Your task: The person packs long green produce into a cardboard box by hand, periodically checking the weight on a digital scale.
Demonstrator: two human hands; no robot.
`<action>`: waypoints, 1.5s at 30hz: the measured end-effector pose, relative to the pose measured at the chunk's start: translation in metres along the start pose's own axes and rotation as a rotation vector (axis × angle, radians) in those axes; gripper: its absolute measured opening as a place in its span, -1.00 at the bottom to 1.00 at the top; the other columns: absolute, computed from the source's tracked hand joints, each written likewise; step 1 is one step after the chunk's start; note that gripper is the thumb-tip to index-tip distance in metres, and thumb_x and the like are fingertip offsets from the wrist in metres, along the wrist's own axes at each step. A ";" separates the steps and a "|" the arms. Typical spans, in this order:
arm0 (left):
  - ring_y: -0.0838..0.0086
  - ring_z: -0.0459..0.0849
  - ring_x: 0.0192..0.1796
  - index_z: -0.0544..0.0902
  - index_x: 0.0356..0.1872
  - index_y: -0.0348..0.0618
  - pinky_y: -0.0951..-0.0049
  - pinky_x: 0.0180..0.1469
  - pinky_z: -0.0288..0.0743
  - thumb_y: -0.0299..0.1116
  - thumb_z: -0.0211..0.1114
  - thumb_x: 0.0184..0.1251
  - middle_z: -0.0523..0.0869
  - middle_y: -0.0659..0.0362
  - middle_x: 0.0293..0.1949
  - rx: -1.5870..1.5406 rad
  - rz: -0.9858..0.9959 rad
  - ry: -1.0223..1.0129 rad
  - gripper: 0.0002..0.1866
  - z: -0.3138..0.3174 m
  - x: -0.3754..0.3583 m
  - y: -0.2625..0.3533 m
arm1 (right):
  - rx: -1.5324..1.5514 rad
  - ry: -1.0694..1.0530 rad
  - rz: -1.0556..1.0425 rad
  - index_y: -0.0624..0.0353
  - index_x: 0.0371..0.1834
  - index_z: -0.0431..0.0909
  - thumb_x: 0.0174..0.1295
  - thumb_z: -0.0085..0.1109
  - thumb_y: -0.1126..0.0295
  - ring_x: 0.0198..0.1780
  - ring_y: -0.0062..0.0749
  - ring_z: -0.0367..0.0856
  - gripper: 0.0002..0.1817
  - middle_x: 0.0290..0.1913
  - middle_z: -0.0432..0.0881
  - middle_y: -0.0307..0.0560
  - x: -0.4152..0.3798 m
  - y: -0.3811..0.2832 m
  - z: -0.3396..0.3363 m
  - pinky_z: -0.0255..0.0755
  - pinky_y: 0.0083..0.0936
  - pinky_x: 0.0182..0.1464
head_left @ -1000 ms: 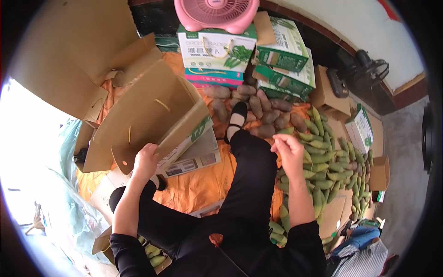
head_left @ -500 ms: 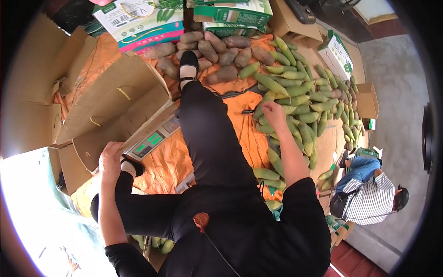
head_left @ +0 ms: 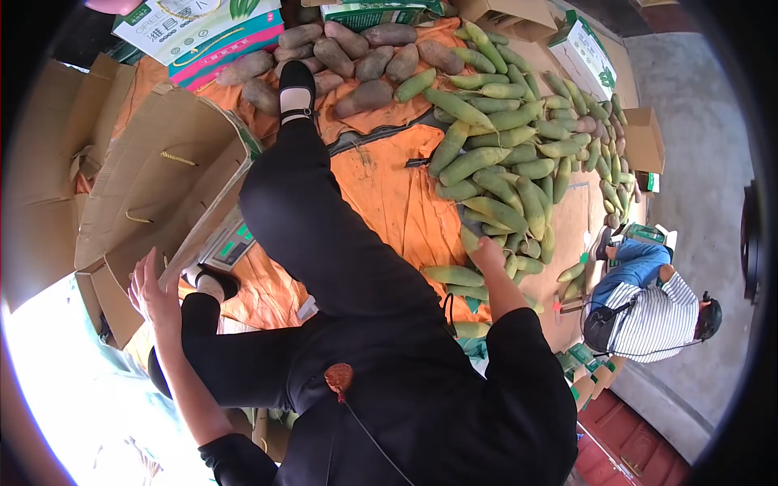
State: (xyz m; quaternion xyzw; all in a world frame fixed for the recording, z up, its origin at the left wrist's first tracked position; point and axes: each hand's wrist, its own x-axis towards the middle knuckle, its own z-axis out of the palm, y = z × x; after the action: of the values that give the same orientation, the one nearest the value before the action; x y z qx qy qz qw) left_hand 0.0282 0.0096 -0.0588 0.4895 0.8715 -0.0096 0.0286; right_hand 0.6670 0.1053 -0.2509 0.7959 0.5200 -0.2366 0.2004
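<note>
My left hand is beside the near edge of an open cardboard box, its fingers spread and nothing in them. A scale with a lit green display is partly hidden behind the box. On the right, my right hand is at the lower edge of a heap of green radishes, its fingers closed round the end of a green radish. The orange sheet lies between box and heap, partly under my legs.
Dark reddish radishes lie beyond my outstretched foot. Printed cartons stand at the top left, a white-green carton at the top right. A co-worker in a striped shirt sits at the right.
My right hand has moved down along the heap and closed on a radish. My left hand has come off the box edge and spread its fingers. The view has shifted.
</note>
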 end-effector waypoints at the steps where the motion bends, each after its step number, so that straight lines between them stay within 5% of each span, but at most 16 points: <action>1: 0.19 0.43 0.33 0.51 0.28 0.04 0.09 0.45 0.05 -0.38 0.39 0.08 0.55 0.13 0.23 0.016 -0.015 0.027 -0.37 0.001 -0.001 0.000 | -0.054 -0.018 0.094 0.05 -0.05 0.59 0.07 0.17 0.36 0.16 -0.08 0.55 -0.67 0.09 0.60 0.05 -0.002 0.009 -0.005 0.46 -0.18 0.15; 6: 0.19 0.40 0.35 0.51 0.28 0.05 0.07 0.44 0.05 -0.38 0.40 0.07 0.56 0.14 0.22 -0.033 -0.037 -0.026 -0.36 0.014 -0.002 -0.001 | -0.114 -0.168 0.303 -0.11 0.25 0.42 0.13 0.23 0.18 0.41 -0.19 0.33 -0.45 0.35 0.40 -0.15 -0.006 0.048 -0.015 0.37 -0.08 0.28; 8: 0.19 0.39 0.36 0.51 0.27 0.04 0.07 0.43 0.05 -0.39 0.40 0.08 0.56 0.14 0.21 -0.057 -0.042 -0.047 -0.37 0.019 -0.002 0.003 | -0.010 -0.114 0.393 -0.05 0.32 0.37 -0.17 0.46 0.27 0.34 -0.16 0.42 -0.16 0.30 0.46 0.07 -0.007 0.057 -0.006 0.37 -0.21 0.30; 12: 0.20 0.39 0.36 0.53 0.25 0.02 0.08 0.42 0.05 -0.41 0.39 0.08 0.57 0.15 0.21 -0.019 -0.037 0.006 -0.40 0.022 -0.004 0.020 | -0.036 -0.131 0.329 -0.04 0.41 0.27 -0.30 0.54 0.26 0.36 -0.08 0.39 0.03 0.31 0.45 0.08 0.001 0.087 0.021 0.37 -0.20 0.31; 14: 0.21 0.39 0.37 0.54 0.24 0.02 0.08 0.43 0.03 -0.41 0.38 0.08 0.57 0.15 0.20 -0.020 -0.030 0.032 -0.41 0.025 -0.004 0.021 | 0.069 -0.296 0.385 -0.22 0.46 0.19 -0.20 0.57 0.25 0.47 -0.14 0.22 0.04 0.47 0.23 -0.11 0.010 0.095 0.033 0.34 -0.10 0.35; 18: 0.22 0.41 0.36 0.59 0.17 0.03 0.02 0.44 -0.04 -0.42 0.37 0.13 0.60 0.16 0.16 -0.084 -0.055 0.063 -0.50 0.025 -0.004 0.031 | -0.145 -0.143 0.276 0.09 0.42 0.23 -0.33 0.54 0.27 0.28 0.02 0.46 0.07 0.19 0.53 0.16 -0.002 0.072 0.022 0.39 -0.26 0.30; 21: 0.20 0.43 0.35 0.62 0.11 0.01 -0.06 0.44 0.01 -0.44 0.38 0.08 0.62 0.15 0.14 -0.119 -0.077 0.054 -0.52 0.027 -0.002 0.031 | -0.272 -0.164 0.267 0.09 0.39 0.26 -0.32 0.55 0.29 0.22 -0.03 0.53 0.04 0.14 0.55 0.19 0.009 0.082 0.037 0.42 -0.26 0.27; 23: 0.22 0.46 0.32 0.65 0.02 0.02 -0.05 0.43 0.01 -0.46 0.38 0.06 0.65 0.17 0.08 -0.127 -0.111 0.077 -0.58 0.027 -0.001 0.033 | 0.017 -0.097 0.311 0.08 0.29 0.38 -0.30 0.57 0.30 0.20 -0.03 0.55 -0.08 0.14 0.56 0.16 0.024 0.095 0.061 0.45 -0.24 0.24; 25: 0.22 0.49 0.29 0.67 -0.07 0.02 -0.05 0.43 0.00 -0.49 0.38 0.04 0.67 0.18 0.01 -0.158 -0.097 0.079 -0.64 0.031 0.000 0.031 | -0.030 -0.099 0.328 0.12 0.23 0.43 -0.29 0.58 0.31 0.21 -0.04 0.54 -0.14 0.15 0.56 0.14 0.005 0.063 0.035 0.47 -0.24 0.22; 29: 0.28 0.52 0.24 0.68 -0.17 0.00 -0.01 0.42 0.04 -0.48 0.41 0.03 0.68 0.24 -0.08 -0.152 -0.106 0.131 -0.72 0.034 0.001 0.034 | -0.118 -0.188 0.420 0.21 0.09 0.53 -0.23 0.59 0.32 0.21 -0.11 0.57 -0.29 0.14 0.60 0.12 -0.016 0.024 0.016 0.51 -0.24 0.16; 36: 0.29 0.59 0.02 0.72 -0.32 -0.06 0.11 0.32 0.18 -0.46 0.39 0.02 0.70 0.22 -0.26 -0.202 -0.099 0.169 -0.84 0.026 0.004 0.040 | -0.044 -0.166 0.373 0.20 0.03 0.60 -0.16 0.55 0.39 0.10 -0.01 0.64 -0.42 0.06 0.66 0.08 -0.003 0.050 0.058 0.51 -0.20 0.10; 39: 0.30 0.59 0.00 0.72 -0.34 -0.05 0.12 0.31 0.19 -0.46 0.39 0.02 0.70 0.23 -0.28 -0.219 -0.080 0.202 -0.86 0.025 0.004 0.040 | 0.344 -0.218 0.356 0.15 -0.05 0.62 -0.11 0.52 0.43 -0.09 -0.02 0.67 -0.53 -0.07 0.69 0.00 0.019 0.069 0.085 0.52 -0.22 -0.05; 41: 0.31 0.59 0.00 0.72 -0.35 -0.04 0.13 0.30 0.20 -0.46 0.38 0.02 0.69 0.24 -0.29 -0.231 -0.063 0.213 -0.87 0.026 0.003 0.039 | 0.801 -0.312 0.655 0.05 -0.24 0.63 -0.07 0.49 0.45 -0.34 -0.26 0.60 -0.71 -0.33 0.64 -0.17 0.015 0.066 0.075 0.45 -0.32 -0.23; 45: 0.33 0.59 -0.01 0.72 -0.37 -0.02 0.14 0.29 0.21 -0.49 0.37 -0.01 0.69 0.26 -0.31 -0.258 -0.071 0.214 -0.85 0.026 0.001 0.040 | 1.008 -0.561 0.613 -0.04 -0.38 0.58 -0.01 0.46 0.41 -0.50 -0.51 0.45 -0.80 -0.51 0.53 -0.32 0.003 0.059 0.031 0.35 -0.43 -0.32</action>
State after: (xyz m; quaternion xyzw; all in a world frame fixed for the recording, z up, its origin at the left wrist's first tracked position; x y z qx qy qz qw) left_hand 0.0627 0.0304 -0.0840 0.4490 0.8802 0.1538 -0.0020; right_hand 0.7175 0.0680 -0.2731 0.8126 0.0230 -0.5823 -0.0108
